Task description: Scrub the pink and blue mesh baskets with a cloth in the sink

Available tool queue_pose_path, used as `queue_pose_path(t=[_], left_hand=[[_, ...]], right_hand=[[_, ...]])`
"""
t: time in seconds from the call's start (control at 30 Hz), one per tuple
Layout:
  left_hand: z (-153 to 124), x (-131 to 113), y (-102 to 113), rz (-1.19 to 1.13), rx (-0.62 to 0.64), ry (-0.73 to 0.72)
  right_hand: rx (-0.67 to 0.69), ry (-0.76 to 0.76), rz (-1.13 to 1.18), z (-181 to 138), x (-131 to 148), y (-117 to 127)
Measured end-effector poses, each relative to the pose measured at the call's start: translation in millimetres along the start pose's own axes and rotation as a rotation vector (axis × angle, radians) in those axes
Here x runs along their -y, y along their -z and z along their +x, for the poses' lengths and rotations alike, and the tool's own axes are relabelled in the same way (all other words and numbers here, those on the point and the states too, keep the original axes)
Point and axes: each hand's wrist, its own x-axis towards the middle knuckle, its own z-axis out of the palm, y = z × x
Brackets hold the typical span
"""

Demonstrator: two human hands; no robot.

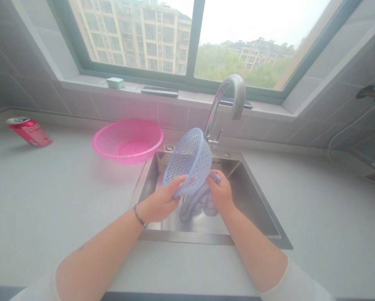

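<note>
A light blue plastic colander (187, 161) is tilted on its side above the steel sink (250, 188), its open mouth facing left. My left hand (164, 200) grips its near lower rim, thumb over the edge. A greyish-purple cloth (200, 202) is bunched in my right hand (220, 192), pressed near the colander's outer right side, with the rest hanging down into the sink. The fingertips of my right hand are partly hidden by the cloth and the colander.
Behind the sink rises a chrome faucet (237, 96) with its lever at the base. A pink colander (127, 142) stands on the counter to the left, and a red can (30, 131) farther left. A green box (115, 82) sits on the windowsill.
</note>
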Motion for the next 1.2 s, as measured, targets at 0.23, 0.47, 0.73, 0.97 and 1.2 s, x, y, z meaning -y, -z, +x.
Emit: queue_pose_path(t=[0.23,0.47,0.73,0.97,1.2], left_hand=[[1.2,0.3,-11.7,-0.389,0.050,0.125],[0.8,-6.1,-16.3,-0.762,0.045,0.308],[10.6,-5.6,-15.2,-0.654,-0.237,0.306],[16.8,-8.8,-21.9,-0.667,-0.151,0.329],[6.5,-10.3,-27.0,-0.706,-0.016,0.372]], right_hand=[[0.052,-0.033,0.121,-4.5,3.3,-4.6],[0.125,0.172,-0.025,-10.5,3.2,-3.8],[0.040,-0.170,0.264,10.7,-11.2,-2.7],[0.123,-0.011,0.452,29.4,-1.6,39.6],[0.137,0.300,0.137,-12.7,-9.2,-12.0]])
